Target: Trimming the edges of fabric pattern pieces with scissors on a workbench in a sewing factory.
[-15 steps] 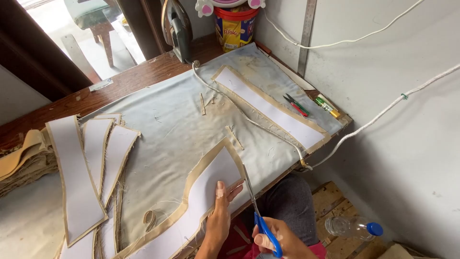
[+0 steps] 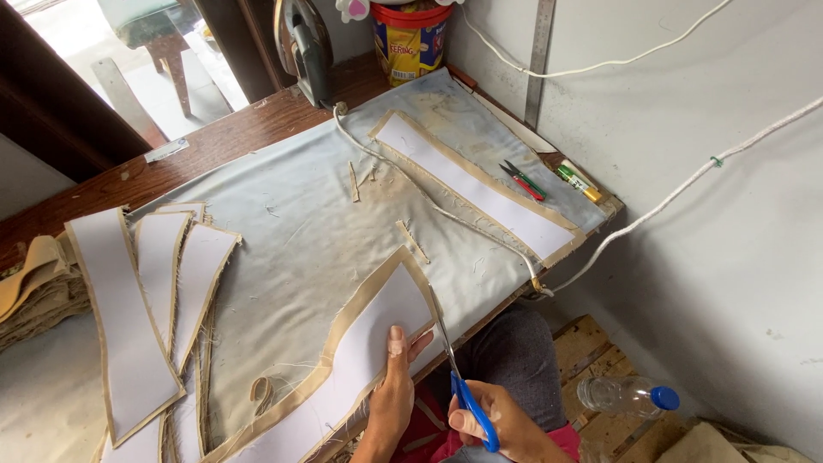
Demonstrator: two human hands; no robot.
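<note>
Nearest us, our right hand [image 2: 501, 420] grips blue-handled scissors [image 2: 459, 377], blades at the edge of a white, tan-bordered fabric piece [image 2: 360, 351] on the desk's [image 2: 291, 214] near edge. Our left hand [image 2: 396, 386] presses flat on that piece, fingers open. Further left lie similar strips [image 2: 129, 317]; farther off, a long piece [image 2: 476, 184], pens [image 2: 523, 180] and a red-lidded tub [image 2: 410, 34].

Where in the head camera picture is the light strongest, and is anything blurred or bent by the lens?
Head view: strongest light is the washed-out doorway at top left; the grey work cloth is evenly lit, with soft shadow only under the left hand and the blue-handled scissors in the right hand. Focus is sharp throughout; the metal ruler on the wall leans, showing wide-angle distortion.
</note>
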